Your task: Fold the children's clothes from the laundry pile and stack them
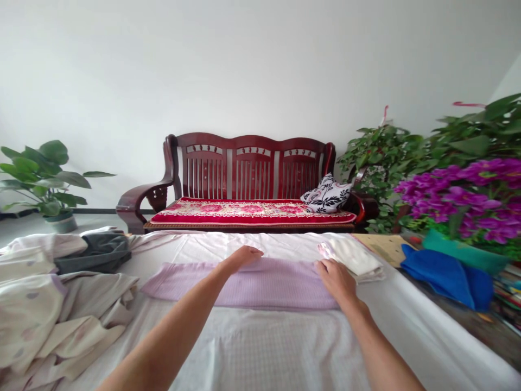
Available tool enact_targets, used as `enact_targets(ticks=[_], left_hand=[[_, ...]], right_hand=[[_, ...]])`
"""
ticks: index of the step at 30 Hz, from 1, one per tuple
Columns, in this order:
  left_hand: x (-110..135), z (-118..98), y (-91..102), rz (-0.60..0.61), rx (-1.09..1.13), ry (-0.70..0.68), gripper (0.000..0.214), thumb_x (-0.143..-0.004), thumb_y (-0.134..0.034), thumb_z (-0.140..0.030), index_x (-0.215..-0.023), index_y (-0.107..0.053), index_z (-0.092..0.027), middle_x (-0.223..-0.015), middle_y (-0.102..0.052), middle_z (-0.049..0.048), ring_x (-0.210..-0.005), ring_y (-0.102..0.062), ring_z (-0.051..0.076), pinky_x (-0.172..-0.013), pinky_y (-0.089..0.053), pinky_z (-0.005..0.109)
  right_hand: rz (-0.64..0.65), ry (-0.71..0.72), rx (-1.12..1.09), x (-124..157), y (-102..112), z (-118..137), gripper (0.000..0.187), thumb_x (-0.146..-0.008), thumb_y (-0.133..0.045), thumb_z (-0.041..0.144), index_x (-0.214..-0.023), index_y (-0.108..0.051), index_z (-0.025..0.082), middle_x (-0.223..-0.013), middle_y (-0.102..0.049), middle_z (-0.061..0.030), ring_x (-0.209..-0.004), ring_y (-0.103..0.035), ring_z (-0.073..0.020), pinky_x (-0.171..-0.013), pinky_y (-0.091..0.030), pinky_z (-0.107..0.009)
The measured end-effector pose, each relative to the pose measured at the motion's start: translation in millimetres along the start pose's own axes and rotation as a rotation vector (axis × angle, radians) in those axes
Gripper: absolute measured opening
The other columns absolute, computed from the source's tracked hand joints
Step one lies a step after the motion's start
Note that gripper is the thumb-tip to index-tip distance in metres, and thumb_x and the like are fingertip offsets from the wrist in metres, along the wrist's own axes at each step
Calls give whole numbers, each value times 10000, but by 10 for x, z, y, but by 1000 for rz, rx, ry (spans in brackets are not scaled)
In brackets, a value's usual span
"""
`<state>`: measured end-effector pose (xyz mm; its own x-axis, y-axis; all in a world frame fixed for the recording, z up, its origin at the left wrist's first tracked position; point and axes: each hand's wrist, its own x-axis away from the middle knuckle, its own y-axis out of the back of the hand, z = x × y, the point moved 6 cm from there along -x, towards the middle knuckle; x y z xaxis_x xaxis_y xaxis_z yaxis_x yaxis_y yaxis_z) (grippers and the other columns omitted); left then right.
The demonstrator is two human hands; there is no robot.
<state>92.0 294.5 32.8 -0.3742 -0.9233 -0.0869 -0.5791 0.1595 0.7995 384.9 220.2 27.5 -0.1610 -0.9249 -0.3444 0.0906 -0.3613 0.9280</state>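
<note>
A lilac ribbed knit garment (280, 285), folded into a long strip, lies crosswise on the white cloth in front of me. Over its far edge, near the middle, my left hand (244, 258) is stretched out with fingers pointing right; nothing shows in it. At the strip's right end my right hand (337, 278) has its fingers curled on the far edge, closed on the fabric. Just beyond that hand sits a folded white garment (354, 258) with a small pinkish print. My forearms cover part of the lilac garment.
Loose clothes (36, 309) in cream and grey are heaped at the left, beside a dark grey garment (97, 251). To the right are a blue cloth (448, 277) and purple flowers (468, 195). A wooden bench (252, 168) with a patterned cushion (329, 194) stands behind.
</note>
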Motion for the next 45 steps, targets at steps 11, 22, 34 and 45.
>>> enact_targets(ticks=[11, 22, 34, 45], left_hand=[[-89, 62, -173, 65, 330, -9, 501, -826, -506, -107, -1284, -693, -185, -1077, -778, 37, -853, -711, 167, -779, -533, 260], [-58, 135, -330, -120, -153, -6, 455, -918, -486, -112, -1250, -707, -330, -1262, -718, 13, -1175, -644, 255, -991, -472, 363], [374, 269, 91, -359, -518, -129, 300, -978, -568, -310, -1265, -640, -267, -1233, -680, 63, -1136, -586, 255, -1011, -397, 406], [642, 579, 474, -243, -483, 6, 243, -995, -505, -351, -975, -703, -213, -1021, -726, 62, -1008, -641, 236, -902, -428, 334]], right_hand=[[33, -80, -306, -87, -121, -176, 294, -877, -529, 324, -1069, -743, 264, -1037, -783, -26, -897, -718, -202, -726, -486, -277], [-86, -149, -255, -52, -206, -256, 312, -845, -560, 223, -1101, -732, 173, -1091, -737, -105, -962, -703, -239, -812, -520, -325], [-200, 71, 238, 142, 64, 79, 300, -948, -543, 277, -1208, -667, 198, -1134, -704, -126, -1026, -606, -293, -864, -434, -415], [0, 483, -239, 192, -190, 933, 341, -974, -422, 204, -1196, -680, 192, -1222, -704, -89, -1131, -616, -225, -1006, -449, -359]])
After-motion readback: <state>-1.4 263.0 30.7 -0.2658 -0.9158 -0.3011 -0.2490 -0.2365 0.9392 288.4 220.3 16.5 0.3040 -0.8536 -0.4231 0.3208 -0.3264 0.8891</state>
